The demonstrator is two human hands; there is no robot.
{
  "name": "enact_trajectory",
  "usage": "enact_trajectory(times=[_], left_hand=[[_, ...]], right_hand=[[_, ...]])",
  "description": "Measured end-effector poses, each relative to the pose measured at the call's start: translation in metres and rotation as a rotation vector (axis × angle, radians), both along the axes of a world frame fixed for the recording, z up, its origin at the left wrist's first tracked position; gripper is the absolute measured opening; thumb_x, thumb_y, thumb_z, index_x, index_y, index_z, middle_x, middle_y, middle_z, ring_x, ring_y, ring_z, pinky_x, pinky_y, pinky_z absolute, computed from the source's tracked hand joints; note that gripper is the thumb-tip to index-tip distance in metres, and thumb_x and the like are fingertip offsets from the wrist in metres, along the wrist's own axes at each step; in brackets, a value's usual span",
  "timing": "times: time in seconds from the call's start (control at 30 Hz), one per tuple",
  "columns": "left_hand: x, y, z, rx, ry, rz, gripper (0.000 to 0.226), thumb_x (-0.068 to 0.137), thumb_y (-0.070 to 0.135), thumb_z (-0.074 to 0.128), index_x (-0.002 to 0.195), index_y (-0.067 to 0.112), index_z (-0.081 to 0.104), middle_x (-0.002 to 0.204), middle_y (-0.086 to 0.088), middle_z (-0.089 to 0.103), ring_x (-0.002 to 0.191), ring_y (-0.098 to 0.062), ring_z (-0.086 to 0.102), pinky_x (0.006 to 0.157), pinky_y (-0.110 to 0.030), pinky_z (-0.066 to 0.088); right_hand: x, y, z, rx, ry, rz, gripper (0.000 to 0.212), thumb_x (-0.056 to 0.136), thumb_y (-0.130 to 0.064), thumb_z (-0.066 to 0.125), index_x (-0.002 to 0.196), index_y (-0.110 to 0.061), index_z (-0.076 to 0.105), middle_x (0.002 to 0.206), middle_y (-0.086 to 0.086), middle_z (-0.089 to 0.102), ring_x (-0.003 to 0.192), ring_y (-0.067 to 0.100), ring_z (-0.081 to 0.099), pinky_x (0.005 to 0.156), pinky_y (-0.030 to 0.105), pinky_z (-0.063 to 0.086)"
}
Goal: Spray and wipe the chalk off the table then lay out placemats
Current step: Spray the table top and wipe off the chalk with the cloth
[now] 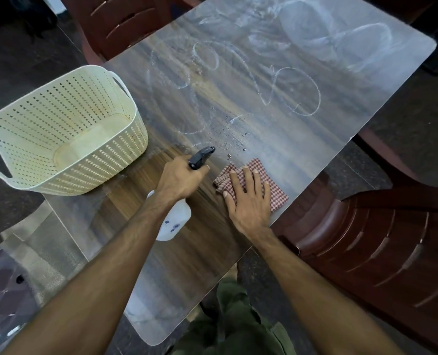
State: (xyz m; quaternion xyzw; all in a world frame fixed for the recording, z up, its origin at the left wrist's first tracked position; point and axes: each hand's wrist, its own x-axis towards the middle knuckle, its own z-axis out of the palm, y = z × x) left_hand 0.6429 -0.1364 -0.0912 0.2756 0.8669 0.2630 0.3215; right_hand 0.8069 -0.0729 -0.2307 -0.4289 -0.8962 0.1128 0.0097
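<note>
Left hand (179, 179) grips spray bottle (173, 221); right hand (248, 198) presses cloth (276, 193).

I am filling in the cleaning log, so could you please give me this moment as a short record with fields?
left hand: left hand grips the spray bottle, its nozzle aimed at the chalk marks
right hand: right hand lies flat on the checked cloth, fingers straight
table: table has chalk loops across its far half and spray droplets just ahead of the nozzle
basket: cream basket with nothing in it, at the table's left edge
chairs: brown chairs around the table
placemats: none laid out
</note>
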Motion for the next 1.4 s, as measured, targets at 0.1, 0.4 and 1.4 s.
enact_trajectory(times=[0.1, 0.4, 1.4], left_hand=[[0.011, 0.009, -0.001, -0.005, -0.016, -0.096, 0.025, 0.09, 0.034, 0.064, 0.084, 0.009, 0.067, 0.074, -0.006, 0.066, 0.063, -0.014, 0.055, 0.058, -0.022, 0.042], [0.017, 0.028, -0.005, 0.041, -0.078, -0.042, 0.024, 0.09, 0.033, 0.065, 0.074, 0.015, 0.061, 0.061, -0.001, 0.057, 0.059, -0.021, 0.055, 0.062, -0.032, 0.049], [-0.06, 0.024, 0.011, 0.412, -0.211, 0.467, 0.015, 0.087, 0.039, 0.066, 0.08, 0.028, 0.073, 0.093, 0.002, 0.075, 0.046, -0.014, 0.052, 0.071, -0.039, 0.054]], right_hand=[[0.01, 0.014, -0.001, 0.025, -0.011, -0.078, 0.061, 0.098, -0.058, 0.026, 0.151, -0.029, 0.034, 0.16, 0.006, 0.027, 0.148, 0.028, 0.021, 0.118, 0.052, 0.016], [0.016, 0.024, -0.004, 0.055, -0.019, -0.123, 0.06, 0.098, -0.057, 0.032, 0.15, -0.028, 0.036, 0.159, 0.007, 0.03, 0.147, 0.029, 0.024, 0.117, 0.052, 0.017], [-0.123, 0.137, 0.008, -0.11, -0.098, 0.148, 0.065, 0.1, -0.06, 0.011, 0.157, -0.029, 0.007, 0.165, 0.008, -0.004, 0.151, 0.03, -0.008, 0.118, 0.056, -0.008]])
